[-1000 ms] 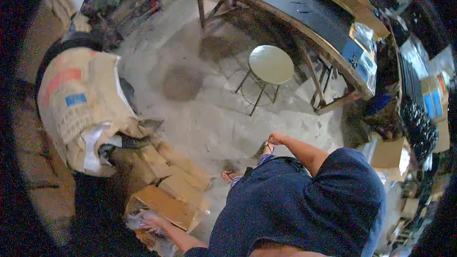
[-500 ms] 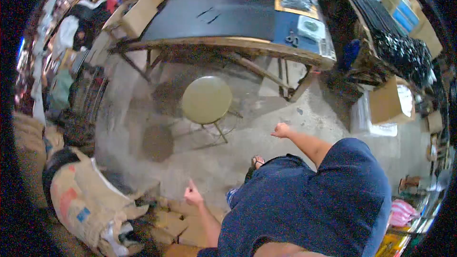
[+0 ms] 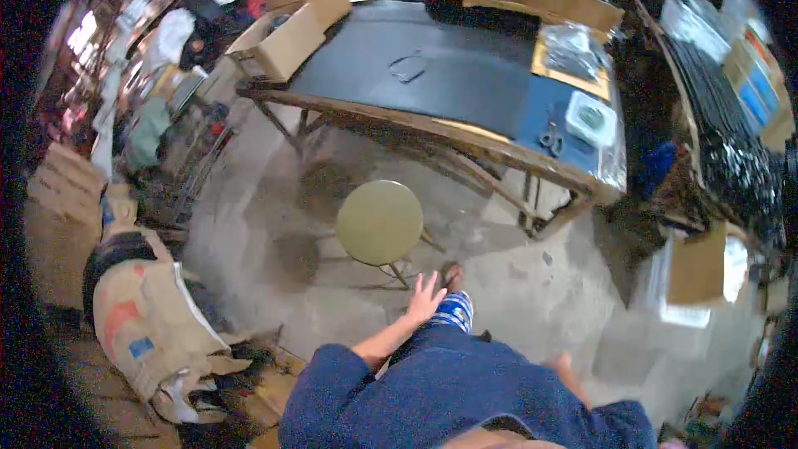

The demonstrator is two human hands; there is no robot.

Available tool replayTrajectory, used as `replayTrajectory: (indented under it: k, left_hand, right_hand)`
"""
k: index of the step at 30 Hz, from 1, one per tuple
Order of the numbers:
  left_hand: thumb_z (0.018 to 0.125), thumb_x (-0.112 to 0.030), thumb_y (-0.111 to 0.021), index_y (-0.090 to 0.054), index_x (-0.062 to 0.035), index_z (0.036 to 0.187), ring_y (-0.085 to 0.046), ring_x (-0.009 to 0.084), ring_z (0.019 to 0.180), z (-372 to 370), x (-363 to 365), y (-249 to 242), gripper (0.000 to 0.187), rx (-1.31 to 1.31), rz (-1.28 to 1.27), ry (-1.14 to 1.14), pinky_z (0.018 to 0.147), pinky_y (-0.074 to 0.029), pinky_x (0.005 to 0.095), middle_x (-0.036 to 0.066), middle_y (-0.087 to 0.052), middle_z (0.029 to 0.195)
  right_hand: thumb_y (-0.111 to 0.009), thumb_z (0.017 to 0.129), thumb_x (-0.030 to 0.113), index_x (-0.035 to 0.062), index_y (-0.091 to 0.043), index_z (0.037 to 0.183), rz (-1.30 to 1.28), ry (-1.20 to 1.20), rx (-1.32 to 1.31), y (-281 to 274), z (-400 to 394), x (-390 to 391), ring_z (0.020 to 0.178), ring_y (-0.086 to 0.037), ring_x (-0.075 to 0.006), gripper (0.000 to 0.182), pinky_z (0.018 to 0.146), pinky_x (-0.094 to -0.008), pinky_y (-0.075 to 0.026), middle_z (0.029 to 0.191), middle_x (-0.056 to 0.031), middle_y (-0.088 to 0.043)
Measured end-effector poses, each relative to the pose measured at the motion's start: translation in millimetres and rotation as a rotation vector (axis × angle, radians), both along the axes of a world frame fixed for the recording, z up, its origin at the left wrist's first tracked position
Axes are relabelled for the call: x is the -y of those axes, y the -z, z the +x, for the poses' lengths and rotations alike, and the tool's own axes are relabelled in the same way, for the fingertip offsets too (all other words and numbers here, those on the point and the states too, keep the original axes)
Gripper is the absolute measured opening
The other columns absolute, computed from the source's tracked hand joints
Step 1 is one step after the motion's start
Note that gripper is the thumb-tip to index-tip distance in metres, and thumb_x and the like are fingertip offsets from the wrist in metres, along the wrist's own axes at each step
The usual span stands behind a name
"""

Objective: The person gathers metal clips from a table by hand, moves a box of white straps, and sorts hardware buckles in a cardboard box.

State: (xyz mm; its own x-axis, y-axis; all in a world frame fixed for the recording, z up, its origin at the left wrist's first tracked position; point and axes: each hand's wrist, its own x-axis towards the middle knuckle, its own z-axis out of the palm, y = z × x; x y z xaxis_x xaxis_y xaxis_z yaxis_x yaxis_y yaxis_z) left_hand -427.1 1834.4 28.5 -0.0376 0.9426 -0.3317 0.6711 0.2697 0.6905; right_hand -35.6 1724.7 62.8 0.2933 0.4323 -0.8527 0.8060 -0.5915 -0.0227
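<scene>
My left hand [image 3: 426,299] is held out with its fingers apart and nothing in it, just in front of a round olive-coloured stool [image 3: 380,223]. My right hand [image 3: 563,363] hangs low beside my body, nearest to the bare floor; its fingers are smeared and partly hidden. Beyond the stool stands a wooden worktable [image 3: 366,108] topped with a dark sheet [image 3: 465,50]. On it lie a thin dark loop [image 3: 407,67], a pair of scissors [image 3: 551,138] and a white square tub [image 3: 591,119] with something green inside.
An open cardboard box [image 3: 291,46] sits at the table's left end, and clear plastic packets [image 3: 572,48] lie on its right. A large torn-paper bundle [image 3: 150,324] stands at the left. On the right are a carton [image 3: 697,268] and a stack of black strips [image 3: 706,91].
My left hand has swung forward and right, its fingers spreading. My right hand has dropped back toward my body. The stool and table now appear lower and closer in view.
</scene>
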Motion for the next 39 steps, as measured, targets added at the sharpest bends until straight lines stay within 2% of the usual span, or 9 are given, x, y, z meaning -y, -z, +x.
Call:
replayTrajectory:
  k: [5,10,14,16,18,22,24,37,39]
  left_hand:
    - [0.085,-0.053,-0.039,-0.024,-0.0163,0.137,-0.027,0.0385,0.125,7,-47,79,0.065,0.006,-0.384,0.027,0.1,-0.026,0.0452,0.024,-0.021,0.138]
    - [0.085,-0.056,-0.039,-0.043,0.0048,0.122,-0.038,0.0253,0.119,19,-91,202,0.071,0.573,-0.806,0.557,0.101,-0.027,0.0354,0.013,-0.042,0.129]
    - [0.085,-0.055,-0.039,-0.045,-0.0068,0.124,-0.044,0.0243,0.115,18,-161,86,0.062,0.304,-0.628,0.582,0.099,-0.03,0.0345,0.009,-0.049,0.125]
    - [0.083,-0.051,-0.048,-0.059,-0.0036,0.107,-0.053,0.0223,0.094,19,-179,117,0.054,0.371,-0.539,0.402,0.081,-0.042,0.0336,0.014,-0.059,0.103]
    - [0.082,-0.047,-0.053,-0.062,-0.0036,0.097,-0.055,0.0162,0.081,15,-198,94,0.046,0.734,-0.777,-0.198,0.07,-0.045,0.0304,0.01,-0.062,0.085]
    - [0.079,-0.037,-0.06,-0.064,-0.0059,0.09,-0.053,0.0134,0.061,8,-245,91,0.034,0.401,-0.522,0.041,0.056,-0.045,0.0281,0.001,-0.06,0.069]
    - [0.078,-0.036,-0.061,-0.065,-0.0054,0.089,-0.054,0.0135,0.064,13,-266,79,0.033,0.354,-0.543,0.047,0.057,-0.045,0.0275,0.002,-0.06,0.07]
    - [0.078,-0.039,-0.057,-0.066,-0.0091,0.093,-0.061,0.0239,0.08,78,-321,112,0.035,0.191,-0.559,0.433,0.073,-0.046,0.0343,0.009,-0.065,0.087]
    - [0.078,-0.039,-0.057,-0.066,-0.0091,0.091,-0.061,0.0234,0.079,90,-325,109,0.034,0.177,-0.606,0.475,0.074,-0.046,0.0341,0.009,-0.065,0.087]
  right_hand:
    - [-0.062,0.076,0.032,0.0003,-0.056,0.097,0.035,0.176,-0.148,13,-15,-56,0.085,-0.06,-0.0219,0.039,0.078,-0.0359,-0.046,0.099,-0.0132,-0.061]
    - [-0.061,0.077,0.032,0.0002,-0.056,0.097,0.128,0.462,-0.362,26,-30,-140,0.081,-0.06,-0.0221,0.038,0.075,-0.0357,-0.047,0.095,-0.0127,-0.062]
    - [-0.06,0.078,0.031,0.0001,-0.056,0.097,0.131,0.692,-0.538,43,-45,-181,0.077,-0.06,-0.0222,0.036,0.072,-0.0356,-0.048,0.093,-0.0124,-0.062]
    - [-0.059,0.079,0.031,0.0001,-0.056,0.096,0.137,0.81,-0.615,49,-47,-200,0.075,-0.06,-0.0222,0.036,0.071,-0.0355,-0.048,0.091,-0.0122,-0.063]
    - [-0.058,0.079,0.031,0.0001,-0.056,0.096,0.139,0.932,-0.69,56,-49,-216,0.074,-0.06,-0.0223,0.035,0.069,-0.0355,-0.049,0.09,-0.012,-0.063]
    - [-0.057,0.08,0.031,0.0,-0.056,0.096,0.15,1.152,-0.788,76,-49,-244,0.071,-0.061,-0.0224,0.034,0.067,-0.0354,-0.049,0.088,-0.0118,-0.063]
    - [-0.058,0.08,0.023,0.0022,-0.056,0.093,0.498,1.093,-0.979,92,-34,-255,0.068,-0.059,-0.0178,0.024,0.062,-0.0346,-0.05,0.077,-0.0083,-0.059]
    - [-0.057,0.076,0.021,0.0066,-0.065,0.073,0.406,0.718,-0.273,97,0,-164,0.058,-0.059,-0.015,0.016,0.05,-0.031,-0.045,0.06,-0.0082,-0.06]
    - [-0.059,0.074,0.021,0.0059,-0.064,0.074,0.488,0.182,-0.23,118,12,-139,0.057,-0.059,-0.0161,0.016,0.05,-0.032,-0.046,0.061,-0.0077,-0.06]
